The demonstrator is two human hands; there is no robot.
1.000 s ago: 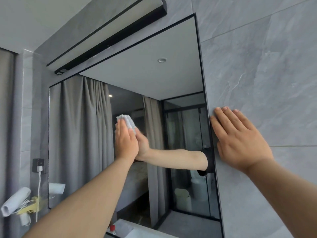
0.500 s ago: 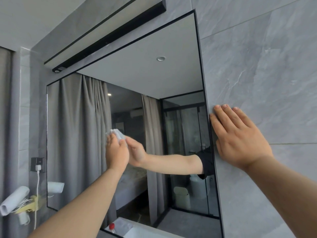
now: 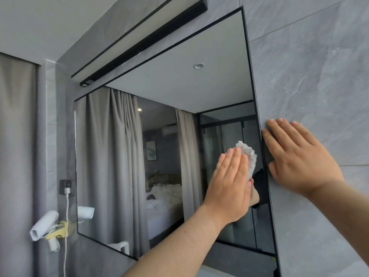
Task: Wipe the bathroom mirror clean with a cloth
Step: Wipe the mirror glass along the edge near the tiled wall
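Left hand (image 3: 229,188) presses soft, light cloth (image 3: 248,156) flat on mirror (image 3: 159,136) at 3 o'clock | right hand (image 3: 297,156) open, empty, braces wall (image 3: 319,76) | hard slick glass likely needs palm pressure

The left hand (image 3: 229,184) presses a white cloth (image 3: 248,158) flat against the mirror (image 3: 159,80) near its right edge — the right hand (image 3: 297,156) lies spread on the grey wall tile (image 3: 319,66) just beside the frame
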